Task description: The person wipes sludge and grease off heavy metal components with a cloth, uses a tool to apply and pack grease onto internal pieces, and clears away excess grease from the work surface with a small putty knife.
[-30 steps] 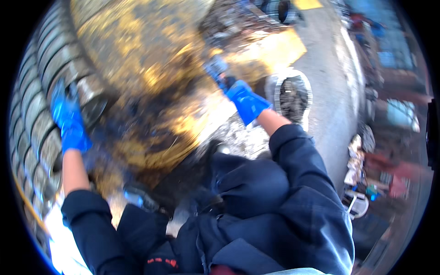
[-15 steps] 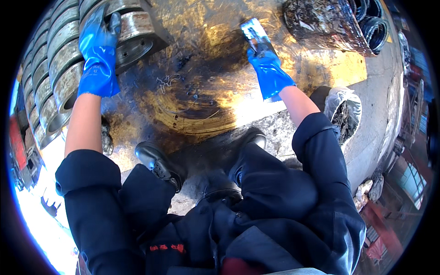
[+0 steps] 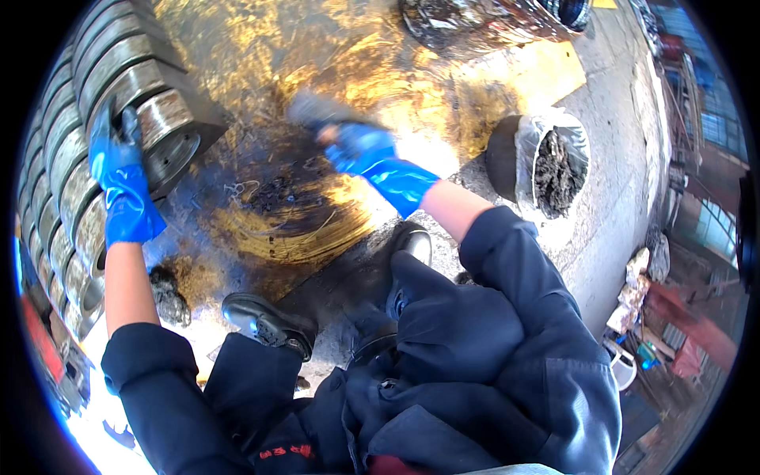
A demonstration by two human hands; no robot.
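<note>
My left hand (image 3: 119, 170), in a blue rubber glove, lies against the stacked steel rings (image 3: 150, 71) at the left, its fingers stretched out and its thumb apart. The ring beside it (image 3: 170, 119) shows rusty patches and a hollow end. My right hand (image 3: 364, 154), in the same kind of glove, is closed around a flat, broad-ended hand tool (image 3: 313, 111). Motion smears that tool, so its exact kind is unclear. It is over the oily, yellow-brown metal sheet (image 3: 261, 63), where curved streaks and dark grime show.
A bucket lined with a clear bag (image 3: 522, 166) holds dark sludge at the right. Beyond it lies a grimy drum-like container (image 3: 475, 24) with dark coils. A dark clump (image 3: 168, 297) sits near my left shoe (image 3: 265, 321). Red metal parts and scrap stand at the far right.
My right hand has swept left and nearer with the flat tool. The view has shifted right, so the rings and bucket appear farther left. My left hand stays on the rings.
</note>
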